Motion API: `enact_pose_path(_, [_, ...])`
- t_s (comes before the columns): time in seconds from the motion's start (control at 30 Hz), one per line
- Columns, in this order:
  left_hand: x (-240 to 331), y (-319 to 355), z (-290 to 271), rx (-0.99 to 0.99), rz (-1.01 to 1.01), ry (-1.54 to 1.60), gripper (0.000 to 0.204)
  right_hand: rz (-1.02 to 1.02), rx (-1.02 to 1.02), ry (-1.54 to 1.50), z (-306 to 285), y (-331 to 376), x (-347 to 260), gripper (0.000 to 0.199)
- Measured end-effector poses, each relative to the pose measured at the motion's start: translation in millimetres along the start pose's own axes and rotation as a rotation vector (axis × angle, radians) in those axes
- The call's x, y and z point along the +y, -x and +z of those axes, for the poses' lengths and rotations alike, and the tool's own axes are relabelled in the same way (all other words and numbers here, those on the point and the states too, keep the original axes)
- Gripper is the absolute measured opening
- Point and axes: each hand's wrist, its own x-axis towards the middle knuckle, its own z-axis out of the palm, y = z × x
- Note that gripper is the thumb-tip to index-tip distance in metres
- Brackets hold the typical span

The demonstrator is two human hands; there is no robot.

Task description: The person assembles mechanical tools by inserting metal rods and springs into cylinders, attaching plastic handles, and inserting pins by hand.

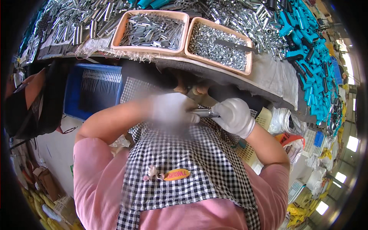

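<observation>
Both my hands wear white gloves and meet in front of my checked apron. Between them is a short, shiny metal tube (pixel 205 113), lying roughly level. My right hand (pixel 234 118) pinches the tube's right end, with a dark tip showing by the fingers. At the other end my left hand (pixel 172 109) is closed round it, its back and wrist smeared by motion. Part of the tube is hidden inside the gloves.
On the bench ahead stand a tray of metal pins (pixel 183 46) and a tray of small metal parts (pixel 248 68) with a flat dark bar on top. Loose tubes (pixel 94 28) and teal handles (pixel 312 76) heap around them. A blue bin (pixel 71 90) holding metal rods stands left.
</observation>
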Motion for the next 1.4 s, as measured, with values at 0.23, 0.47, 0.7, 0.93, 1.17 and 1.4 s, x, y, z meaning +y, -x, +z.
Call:
enact_pose_path(0.23, [19.6,8.5,13.1,0.359,0.143,-0.764,0.039,0.827,-0.478,-0.887,13.2,13.1,7.8,0.02])
enact_pose_path(0.47, [0.2,0.2,-1.9,-0.017,-0.017,-0.069,0.039,0.03,-0.073,0.037,0.4,-8.3,-5.4,0.036])
enact_pose_path(0.7, [8.0,7.4,14.5,0.335,0.2,-0.677,0.035,0.334,-0.148,-0.666,35.0,10.5,7.0,0.035])
enact_pose_path(0.93, [11.4,17.8,2.0,0.643,0.279,-0.76,0.036,1.152,-0.207,-1.578,15.7,-6.5,-0.7,0.069])
enact_pose_path(1.17, [52.6,40.5,-28.4,1.095,0.547,1.403,0.024,0.168,0.122,-0.56,-8.4,-23.0,1.6,0.092])
enact_pose_path(1.4, [-66.8,-75.1,39.8,0.48,-0.088,2.249,0.047,1.11,0.149,-1.486,-5.9,4.8,11.4,0.052])
